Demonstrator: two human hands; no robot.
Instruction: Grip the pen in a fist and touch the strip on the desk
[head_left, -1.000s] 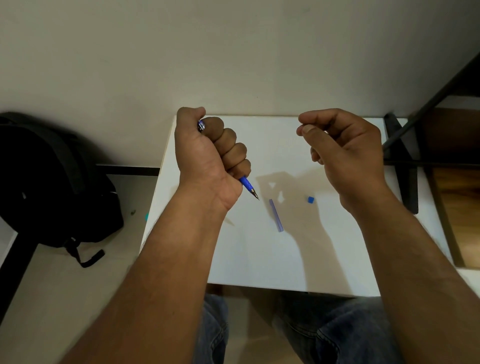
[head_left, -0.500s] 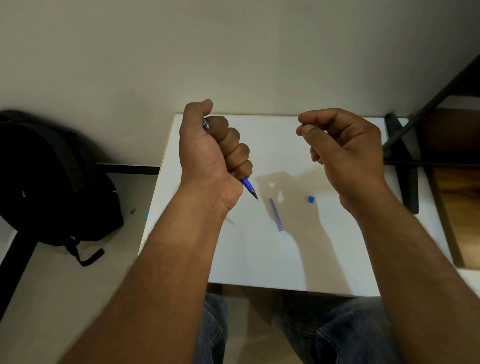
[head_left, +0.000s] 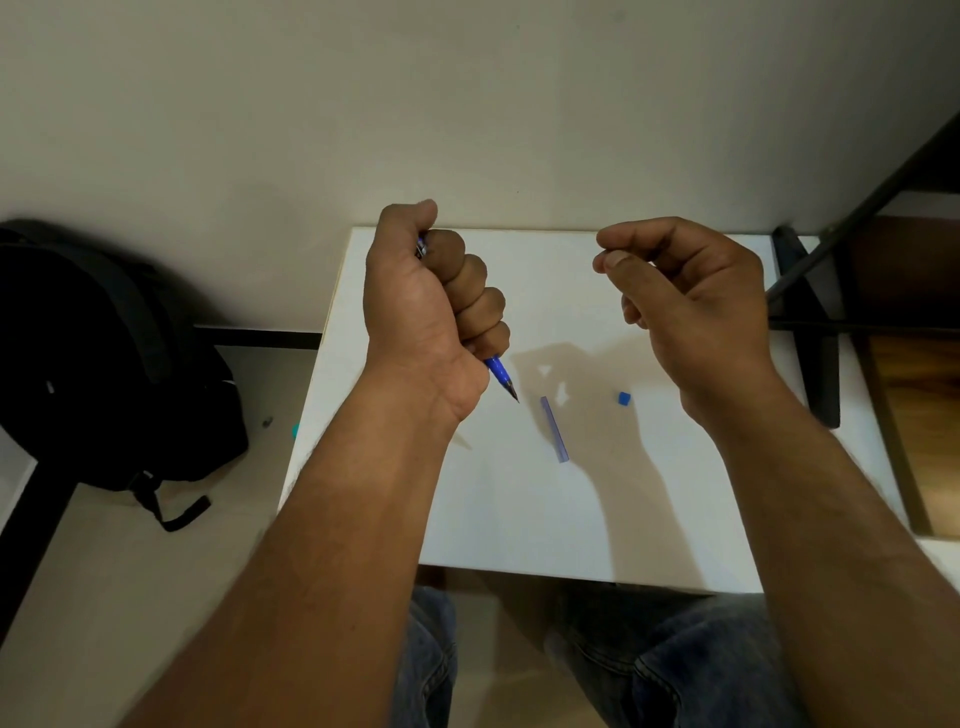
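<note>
- The blue pen (head_left: 500, 375) is gripped in the left hand (head_left: 426, 317), held above the white table (head_left: 519, 519). Only its two ends show: the dark tip pokes out below the little finger toward 5 o'clock, and the clicker end peeks out beside the thumb at the top of the fist.
- It looks like a light, stiff plastic thing with a smooth barrel. My judgement is that it could slide if held loosely, so the mid-barrel, where the fist already wraps it, is the sound place to hold.
- All four fingers (head_left: 480, 301) of the left hand are curled tight round the barrel, knuckles stacked, with the thumb raised over the upper end.
- The right hand (head_left: 691, 301) hovers at 3 o'clock from the pen, well apart from it. Its thumb and forefinger tips are pressed together, the other fingers curled under. Whether something small sits in that pinch I cannot tell.
- On the table at 5 o'clock from the pen tip, near it, lies a pale blue tube (head_left: 554, 429), thin and likely very light and easy to roll.
- Farther toward 3 o'clock of the tip sits a tiny blue cap (head_left: 624, 398), below the right hand's wrist.
- A black backpack (head_left: 114, 364) rests on the floor at 9 o'clock, well apart from the table.
</note>
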